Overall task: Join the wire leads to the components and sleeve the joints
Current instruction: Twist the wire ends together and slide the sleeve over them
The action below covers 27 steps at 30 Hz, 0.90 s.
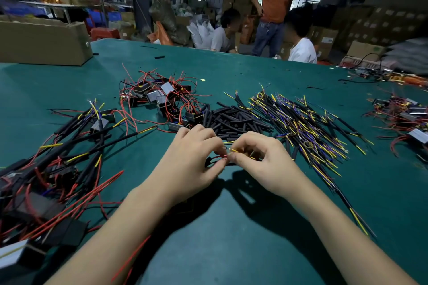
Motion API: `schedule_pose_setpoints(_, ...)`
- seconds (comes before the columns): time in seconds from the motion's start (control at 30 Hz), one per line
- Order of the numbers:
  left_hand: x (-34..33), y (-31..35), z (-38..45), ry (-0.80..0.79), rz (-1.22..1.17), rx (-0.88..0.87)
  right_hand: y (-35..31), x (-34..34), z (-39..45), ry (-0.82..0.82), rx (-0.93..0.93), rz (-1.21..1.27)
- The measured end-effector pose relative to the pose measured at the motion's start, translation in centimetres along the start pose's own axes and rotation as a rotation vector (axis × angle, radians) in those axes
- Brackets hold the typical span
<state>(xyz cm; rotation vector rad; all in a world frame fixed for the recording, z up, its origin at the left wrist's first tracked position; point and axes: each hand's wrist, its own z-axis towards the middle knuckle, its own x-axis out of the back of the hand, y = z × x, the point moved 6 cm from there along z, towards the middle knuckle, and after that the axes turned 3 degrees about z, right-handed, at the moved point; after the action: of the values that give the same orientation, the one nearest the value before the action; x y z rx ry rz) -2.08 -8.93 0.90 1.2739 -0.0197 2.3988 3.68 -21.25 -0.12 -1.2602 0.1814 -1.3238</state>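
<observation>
My left hand [193,157] pinches the end of a red wire [220,157] above the green table. My right hand [261,162] pinches a yellow wire lead [234,150], tip to tip with the red one. A dark component hangs half hidden under my left fingers. Behind the hands lies a heap of black sleeve tubes [231,120]. Right of it spreads a pile of black cables with yellow and purple leads [308,127]. Black box components with red wires [162,97] sit further back.
Joined assemblies with red wires [46,180] crowd the left of the green table [231,227]. More components [407,118] lie at the right edge. A cardboard box [44,41] stands back left. Three people [275,14] are beyond the far edge.
</observation>
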Motion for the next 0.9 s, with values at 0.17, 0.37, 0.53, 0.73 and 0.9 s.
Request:
schedule_pose_setpoints(0.17,0.6,0.7,0.2,0.061,0.048,-0.088,0.4,0.2,0.0,-0.05,-0.159,0.237)
schedule_pose_setpoints(0.37,1.1,0.9,0.2,0.136,0.048,-0.128,0.4,0.2,-0.3,-0.059,-0.215,0.301)
schedule_pose_setpoints(0.53,1.1,0.8,0.0,0.144,0.022,-0.131,0.4,0.1,-0.3,-0.085,-0.199,0.293)
schedule_pose_setpoints(0.73,0.6,0.1,-0.1,0.135,-0.143,-0.044,0.8,0.4,-0.2,-0.11,-0.221,0.287)
schedule_pose_setpoints(0.9,0.3,-0.2,-0.2,0.168,-0.223,0.004,0.9,0.6,-0.1,-0.09,-0.206,0.291)
